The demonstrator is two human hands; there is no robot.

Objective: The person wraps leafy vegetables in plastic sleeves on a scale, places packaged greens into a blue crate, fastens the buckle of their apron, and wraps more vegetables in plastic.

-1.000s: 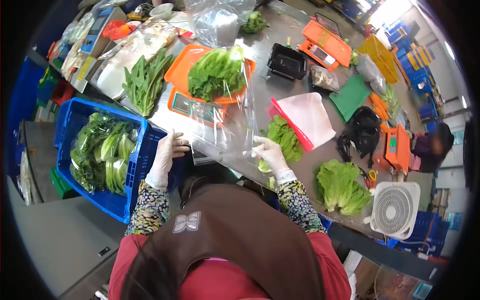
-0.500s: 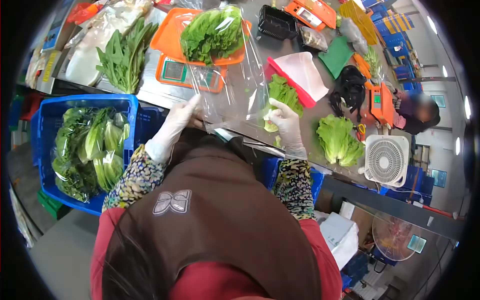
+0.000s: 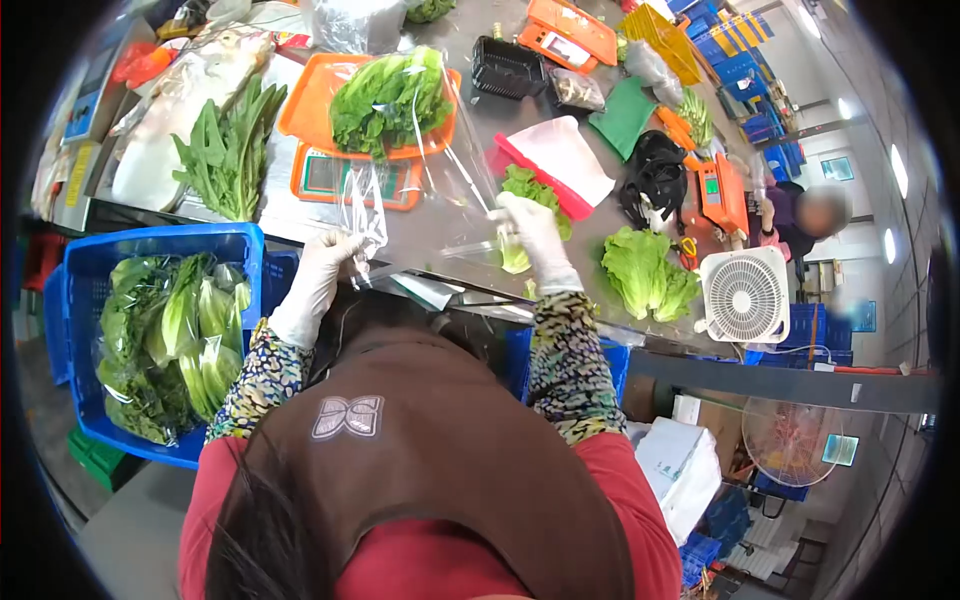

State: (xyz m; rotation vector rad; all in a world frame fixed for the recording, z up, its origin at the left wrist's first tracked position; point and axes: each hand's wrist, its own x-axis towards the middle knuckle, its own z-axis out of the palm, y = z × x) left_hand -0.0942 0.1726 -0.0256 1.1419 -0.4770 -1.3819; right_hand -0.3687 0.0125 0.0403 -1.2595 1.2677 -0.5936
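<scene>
A clear plastic bag (image 3: 452,190) is stretched between my two white-gloved hands. My left hand (image 3: 322,272) pinches its gathered left edge, and my right hand (image 3: 537,240) grips the right edge. Beyond my hands, a bunch of green leaf lettuce (image 3: 385,100) lies on the orange tray (image 3: 306,108) of a scale (image 3: 402,190); the clear film overlaps the lettuce in this view. Beside my right hand is a loose lettuce piece (image 3: 548,205), partly hidden by that hand, against a pink-edged sheet (image 3: 562,160).
At left stands a blue crate (image 3: 250,240) of bagged greens. Long-leaf greens (image 3: 228,150) lie left of the scale. To the right are another lettuce (image 3: 645,275), scissors (image 3: 688,252), a white fan (image 3: 744,296) and black bags (image 3: 655,175). A person (image 3: 800,215) is at the far right.
Both hands have moved slightly down and left in view, still holding the bag. Its left edge is now bunched up at my left hand. The whole view has shifted a little.
</scene>
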